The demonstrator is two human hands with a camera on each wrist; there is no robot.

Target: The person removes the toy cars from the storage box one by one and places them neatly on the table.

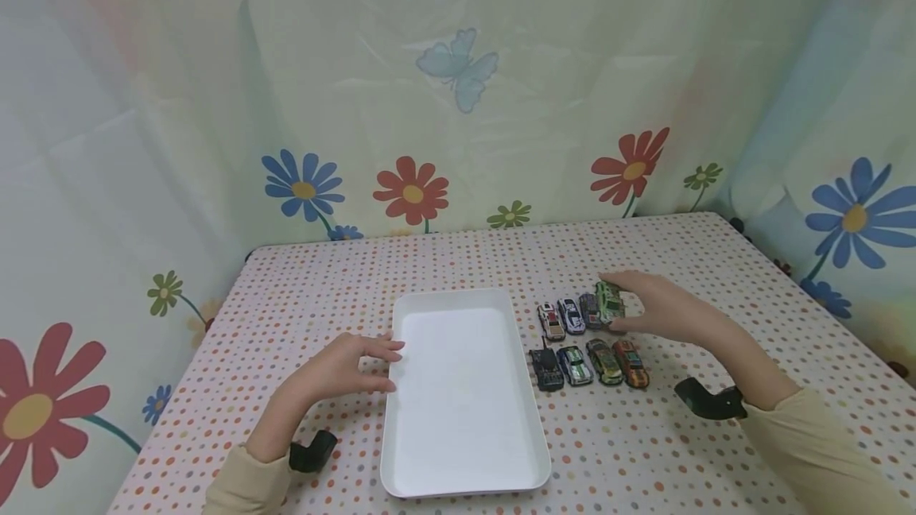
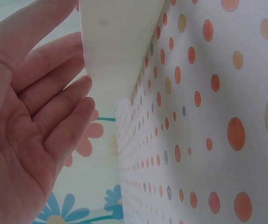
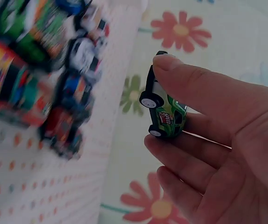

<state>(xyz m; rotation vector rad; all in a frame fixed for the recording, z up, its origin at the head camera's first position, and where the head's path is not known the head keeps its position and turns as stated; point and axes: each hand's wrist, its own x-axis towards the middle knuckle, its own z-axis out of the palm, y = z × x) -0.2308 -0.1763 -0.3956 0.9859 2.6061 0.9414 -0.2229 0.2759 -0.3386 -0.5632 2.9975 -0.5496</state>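
My right hand (image 1: 658, 308) pinches a green toy car (image 3: 173, 116) between thumb and fingers, raised off the table in the right wrist view. In the head view that car (image 1: 610, 300) is at the right end of the back row of toy cars. Beside it stand a dark car (image 1: 590, 311), a white-and-blue car (image 1: 571, 315) and a white-and-red car (image 1: 551, 321). At the left long side of a white tray (image 1: 461, 388), my left hand (image 1: 347, 368) has its fingertips at the rim, fingers loosely extended. Nothing lies in the tray.
A front row holds a black vehicle (image 1: 547, 369), a white-and-green car (image 1: 576, 365), a green-and-yellow car (image 1: 604, 362) and an orange car (image 1: 631, 364), close to the tray's right side. A dotted cloth (image 1: 322, 284) covers the table; a flowered curtain (image 1: 544, 102) hangs behind.
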